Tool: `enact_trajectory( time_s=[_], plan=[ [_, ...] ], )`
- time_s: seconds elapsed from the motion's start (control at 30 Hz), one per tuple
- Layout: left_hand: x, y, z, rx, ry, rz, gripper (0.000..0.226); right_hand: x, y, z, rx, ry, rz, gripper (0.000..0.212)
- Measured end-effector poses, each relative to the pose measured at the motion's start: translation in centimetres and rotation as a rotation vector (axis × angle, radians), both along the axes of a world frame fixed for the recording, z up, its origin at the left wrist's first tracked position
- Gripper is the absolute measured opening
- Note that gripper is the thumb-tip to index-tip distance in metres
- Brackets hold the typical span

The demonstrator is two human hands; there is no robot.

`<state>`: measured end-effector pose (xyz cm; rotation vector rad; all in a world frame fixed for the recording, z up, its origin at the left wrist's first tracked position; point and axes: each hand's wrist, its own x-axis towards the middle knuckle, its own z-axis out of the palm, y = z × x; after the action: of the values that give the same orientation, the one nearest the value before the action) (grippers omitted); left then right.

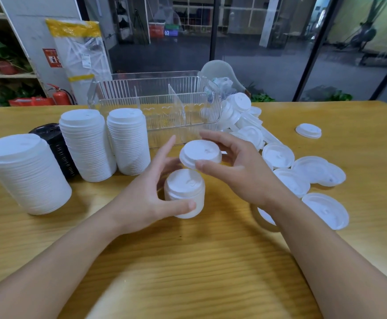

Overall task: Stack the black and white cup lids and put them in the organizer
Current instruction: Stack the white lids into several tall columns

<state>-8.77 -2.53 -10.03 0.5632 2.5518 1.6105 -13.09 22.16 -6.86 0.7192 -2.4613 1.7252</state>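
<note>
My right hand (238, 171) pinches a single white lid (199, 154) and holds it just above a short stack of white lids (184, 192) standing on the table. My left hand (151, 192) grips that short stack, thumb across its front. Three tall stacks of white lids (27, 176) (88, 143) (128, 140) stand at the left, with a black lid stack (54, 146) behind them. The clear plastic organizer (155, 104) with a divider sits behind my hands. Loose white lids (303, 171) lie scattered at the right.
The wooden table (188, 261) has a lone white lid (308, 130) at the far right. A white chair back (220, 70) and a plastic bag stand behind the organizer. A wrapped package and a fire extinguisher (60, 95) are by the wall at the left.
</note>
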Motion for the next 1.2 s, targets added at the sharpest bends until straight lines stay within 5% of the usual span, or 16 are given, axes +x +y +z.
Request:
enact_trajectory(
  time_s=[0.53,1.2],
  plan=[
    [0.1,1.5,-0.8,0.036,0.035,0.153,0.148,0.4,-1.1,-1.3,0.287,-0.038,0.071,0.060],
    [-0.3,1.1,-1.3,-0.005,0.044,0.130,0.132,0.7,-1.0,-0.9,0.280,0.000,0.067,0.056]
  ],
)
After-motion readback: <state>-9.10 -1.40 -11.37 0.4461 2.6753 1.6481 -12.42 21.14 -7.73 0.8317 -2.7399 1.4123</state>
